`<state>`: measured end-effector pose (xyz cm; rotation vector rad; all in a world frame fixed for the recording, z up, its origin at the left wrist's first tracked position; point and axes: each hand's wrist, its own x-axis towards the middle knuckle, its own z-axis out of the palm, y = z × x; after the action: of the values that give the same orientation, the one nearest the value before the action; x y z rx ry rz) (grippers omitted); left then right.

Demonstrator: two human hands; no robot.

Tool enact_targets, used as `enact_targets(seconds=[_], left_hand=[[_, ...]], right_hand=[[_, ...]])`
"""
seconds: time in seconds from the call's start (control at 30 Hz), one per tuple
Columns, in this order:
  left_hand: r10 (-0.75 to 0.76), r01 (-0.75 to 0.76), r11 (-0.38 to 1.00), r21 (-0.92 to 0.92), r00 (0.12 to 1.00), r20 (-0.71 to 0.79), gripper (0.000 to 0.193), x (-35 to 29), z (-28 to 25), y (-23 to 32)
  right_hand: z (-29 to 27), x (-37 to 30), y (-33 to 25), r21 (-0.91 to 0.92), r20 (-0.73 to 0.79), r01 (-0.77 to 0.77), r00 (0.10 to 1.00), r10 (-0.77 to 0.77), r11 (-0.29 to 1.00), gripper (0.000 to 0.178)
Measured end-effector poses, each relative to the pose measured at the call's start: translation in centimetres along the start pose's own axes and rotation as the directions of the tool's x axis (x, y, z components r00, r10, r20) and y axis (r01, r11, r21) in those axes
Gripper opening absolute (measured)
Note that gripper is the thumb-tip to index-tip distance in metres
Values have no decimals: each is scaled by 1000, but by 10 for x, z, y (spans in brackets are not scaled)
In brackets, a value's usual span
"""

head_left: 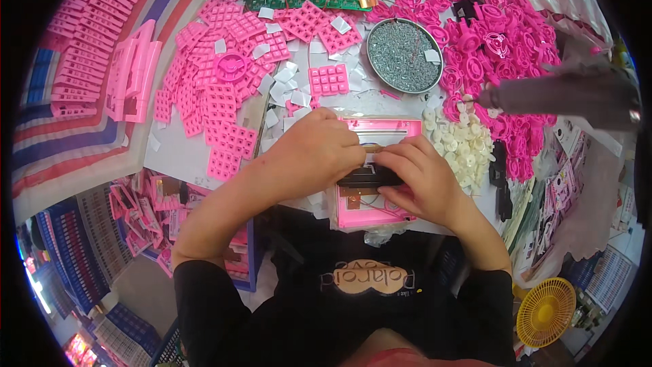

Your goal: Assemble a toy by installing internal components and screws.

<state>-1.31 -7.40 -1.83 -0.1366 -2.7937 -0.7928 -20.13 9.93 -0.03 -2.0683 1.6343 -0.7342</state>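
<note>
Dark tool (560, 100) masks pink wheels (498, 45) right of casing (370, 218).

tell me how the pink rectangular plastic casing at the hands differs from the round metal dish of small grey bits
The pink rectangular plastic casing has straight sides; the round metal dish is circular and silvery. The casing has a black part at it; the dish is filled with small grey bits. The left hand and right hand are over the casing, but neither touches the dish. Both have raised rims.
</note>
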Motion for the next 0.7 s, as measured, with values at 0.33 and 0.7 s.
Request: enact_targets(seconds=[0.33, 0.7], left_hand=[[-222, 209, 966, -149, 972, -75, 17, -13, 12, 23], [-409, 387, 846, -367, 912, 19, 10, 3, 12, 21]], right_hand=[[-8, 10, -8, -47, 138, -63, 988, 69, 997, 40], [-7, 5, -6, -58, 96, -31, 995, 37, 998, 42]])
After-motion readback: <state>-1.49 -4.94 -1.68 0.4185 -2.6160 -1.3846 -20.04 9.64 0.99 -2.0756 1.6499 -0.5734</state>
